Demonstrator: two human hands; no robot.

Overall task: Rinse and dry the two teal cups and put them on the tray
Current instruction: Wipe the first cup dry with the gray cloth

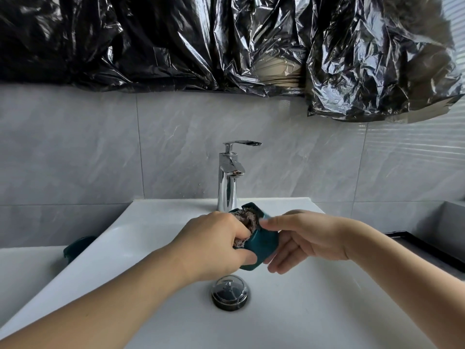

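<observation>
A teal cup (261, 244) with faceted sides is held over the white sink basin (314, 311), tilted with its mouth toward the faucet. My right hand (304, 239) grips the cup from the right, thumb on the rim. My left hand (214, 244) pinches a brownish-grey cloth (247, 220) that is stuffed into the cup's mouth, with its thumb under the cup's side. A second teal cup (76, 246) lies on the counter left of the basin, partly hidden behind the basin's edge. No tray shows clearly.
A chrome faucet (229, 177) stands behind the cup, no water running. The chrome drain plug (230, 290) sits in the basin below my hands. Crinkled black plastic sheeting (226, 41) covers the wall above. A dark-edged ledge (427, 250) runs at the right.
</observation>
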